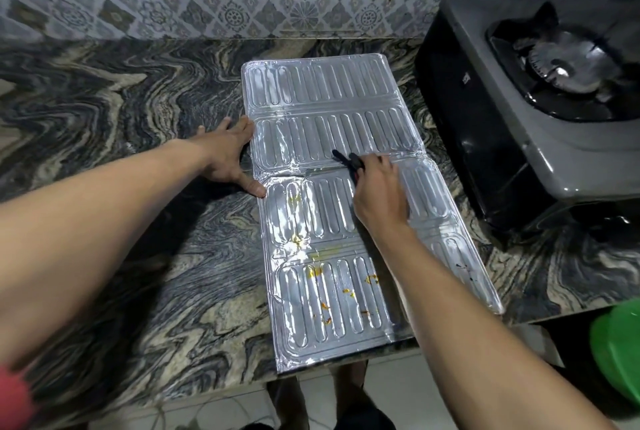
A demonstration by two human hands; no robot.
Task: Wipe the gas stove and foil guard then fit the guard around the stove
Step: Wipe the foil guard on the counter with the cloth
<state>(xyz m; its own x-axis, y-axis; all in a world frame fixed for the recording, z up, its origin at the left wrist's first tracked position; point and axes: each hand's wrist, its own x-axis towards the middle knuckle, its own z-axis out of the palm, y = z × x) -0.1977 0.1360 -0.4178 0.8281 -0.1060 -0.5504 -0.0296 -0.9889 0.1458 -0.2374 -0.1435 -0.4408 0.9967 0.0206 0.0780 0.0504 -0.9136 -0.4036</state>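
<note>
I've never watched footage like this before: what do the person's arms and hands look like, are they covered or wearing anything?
Both forearms are bare, with no gloves, watch or rings visible on the left hand or right hand. A bit of red sleeve shows at the left upper arm.

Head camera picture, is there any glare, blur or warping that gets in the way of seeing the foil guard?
Head view: bright glare on the foil guard near its left-middle fold; wide-angle bending curves the counter and wall tiles; the right hand is slightly motion-blurred, the dark thing it grips unclear; orange stains stay readable.
</note>
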